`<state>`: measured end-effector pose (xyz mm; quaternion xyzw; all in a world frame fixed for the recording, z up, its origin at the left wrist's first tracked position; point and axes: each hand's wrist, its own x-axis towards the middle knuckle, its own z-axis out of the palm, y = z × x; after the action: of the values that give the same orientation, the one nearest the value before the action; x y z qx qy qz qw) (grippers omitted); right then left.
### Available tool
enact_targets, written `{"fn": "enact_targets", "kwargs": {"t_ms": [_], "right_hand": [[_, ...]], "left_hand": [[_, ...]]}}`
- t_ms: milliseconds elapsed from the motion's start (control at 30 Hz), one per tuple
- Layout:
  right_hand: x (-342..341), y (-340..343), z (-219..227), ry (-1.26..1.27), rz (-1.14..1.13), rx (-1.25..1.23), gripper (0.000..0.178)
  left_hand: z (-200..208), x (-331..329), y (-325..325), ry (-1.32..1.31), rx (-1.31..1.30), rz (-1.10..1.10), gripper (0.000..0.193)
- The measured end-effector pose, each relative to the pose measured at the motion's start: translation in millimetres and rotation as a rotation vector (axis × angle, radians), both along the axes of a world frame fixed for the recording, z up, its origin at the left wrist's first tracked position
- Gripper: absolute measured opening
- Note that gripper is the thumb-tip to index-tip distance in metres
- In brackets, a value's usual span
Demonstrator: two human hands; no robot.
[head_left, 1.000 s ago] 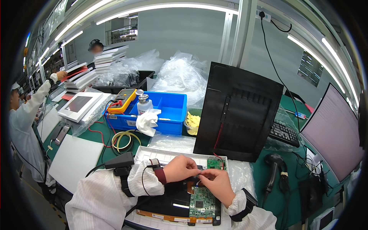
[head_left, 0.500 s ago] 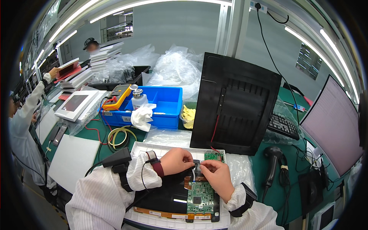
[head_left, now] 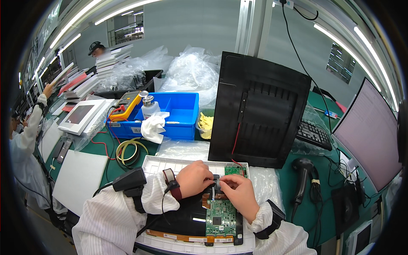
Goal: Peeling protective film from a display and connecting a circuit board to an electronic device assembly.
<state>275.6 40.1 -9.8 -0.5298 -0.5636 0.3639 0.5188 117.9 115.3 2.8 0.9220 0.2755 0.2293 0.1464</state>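
Note:
My left hand (head_left: 193,180) and my right hand (head_left: 240,192) meet over the back of a display panel (head_left: 178,216), fingertips pinched at either side of a small dark strip (head_left: 216,181). The strip lies at the top of a short white flat cable (head_left: 213,193); whether it is tape or a connector is too small to tell. Below it sits a green circuit board (head_left: 221,217), with a smaller green board (head_left: 233,170) above my right fingers. The panel rests in a white frame (head_left: 157,164). A black back cover (head_left: 259,114) stands upright behind, joined by a red wire (head_left: 236,142).
A blue divided bin (head_left: 182,114) holds a bottle (head_left: 149,106) and white cloth (head_left: 154,127). Left are a yellow multimeter (head_left: 129,106), tape rolls (head_left: 129,152) and a white sheet (head_left: 83,180). Right are a barcode scanner (head_left: 302,178), keyboard (head_left: 313,136) and monitor (head_left: 372,131). Co-workers are at left.
The whole view has shifted slightly. My hands stay over the same dark strip with only small finger movement. At the far left, a co-worker's raised arm has moved slightly.

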Motion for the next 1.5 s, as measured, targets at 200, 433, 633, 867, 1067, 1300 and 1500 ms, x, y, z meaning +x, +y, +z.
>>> {"fn": "enact_targets", "kwargs": {"t_ms": [200,433,633,867,1067,1300,1500], "right_hand": [[0,0,0,0.018,0.013,-0.017,0.013],[-2,-1,4,0.006,0.005,-0.019,0.013],[1,-2,8,-0.015,-0.002,-0.037,0.011],[1,-1,5,0.015,-0.014,-0.052,0.012],[-4,-3,7,0.096,-0.076,-0.037,0.01],[-2,-3,6,0.128,-0.066,-0.07,0.01],[-3,-1,9,0.084,-0.074,-0.028,0.01]], "left_hand": [[6,1,-8,0.031,0.069,0.052,0.008],[6,-7,-6,0.033,0.155,-0.004,0.012],[6,-15,-8,0.147,0.268,-0.162,0.028],[10,-21,-4,0.176,0.305,-0.118,0.03],[6,-22,-10,0.191,0.235,-0.173,0.037],[6,-21,-6,0.259,0.281,-0.181,0.033],[13,-27,-8,0.319,0.429,-0.224,0.035]]}}
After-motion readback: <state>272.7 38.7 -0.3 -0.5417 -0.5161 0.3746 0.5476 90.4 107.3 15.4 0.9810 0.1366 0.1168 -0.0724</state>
